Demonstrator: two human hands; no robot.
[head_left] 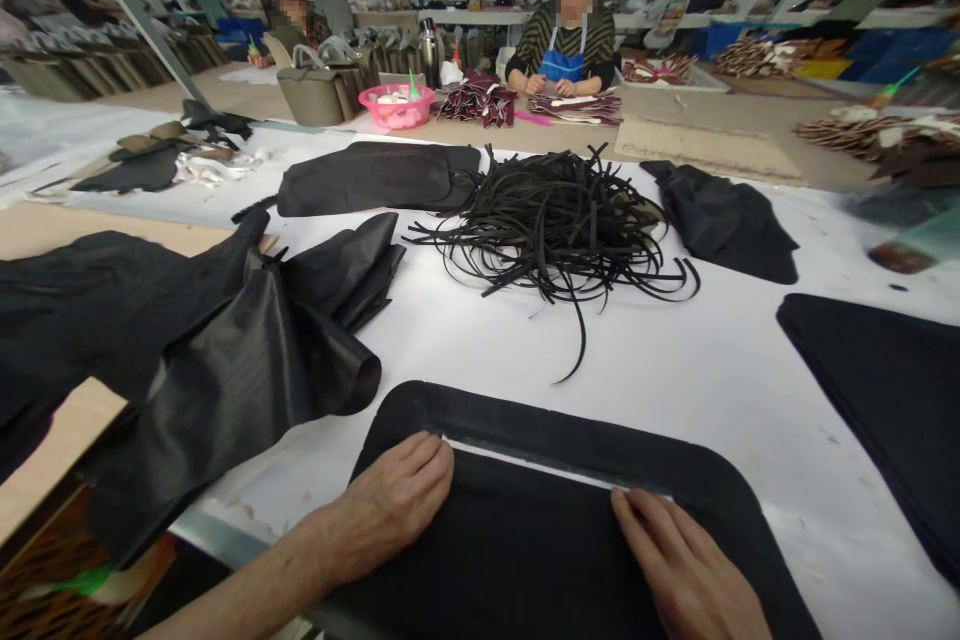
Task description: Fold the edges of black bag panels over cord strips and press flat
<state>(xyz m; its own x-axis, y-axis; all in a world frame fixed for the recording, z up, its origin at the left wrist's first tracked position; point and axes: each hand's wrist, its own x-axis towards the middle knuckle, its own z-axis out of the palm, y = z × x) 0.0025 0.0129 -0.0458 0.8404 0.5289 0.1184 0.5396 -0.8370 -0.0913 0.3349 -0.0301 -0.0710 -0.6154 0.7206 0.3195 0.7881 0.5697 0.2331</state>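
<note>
In front of me lies a black panel (555,418) with rounded corners. A piece of black fabric (540,540) covers its lower part, and a thin white strip (525,457) shows along that fabric's top edge. My left hand (394,500) is closed, its fingers bent together on the fabric's edge by the strip's left end. Towards the strip's right end, my right hand (686,560) lies with fingers stretched out and fingertips touching the same edge. Both thumbs are largely hidden.
A heap of thin black strips (555,220) sits beyond the panel. Loose black fabric (225,370) drapes over the table's left edge. Stacked black panels (885,400) lie at right. Across the table, a person in a blue apron (564,55) handles dark red pieces near a pink basket (396,107).
</note>
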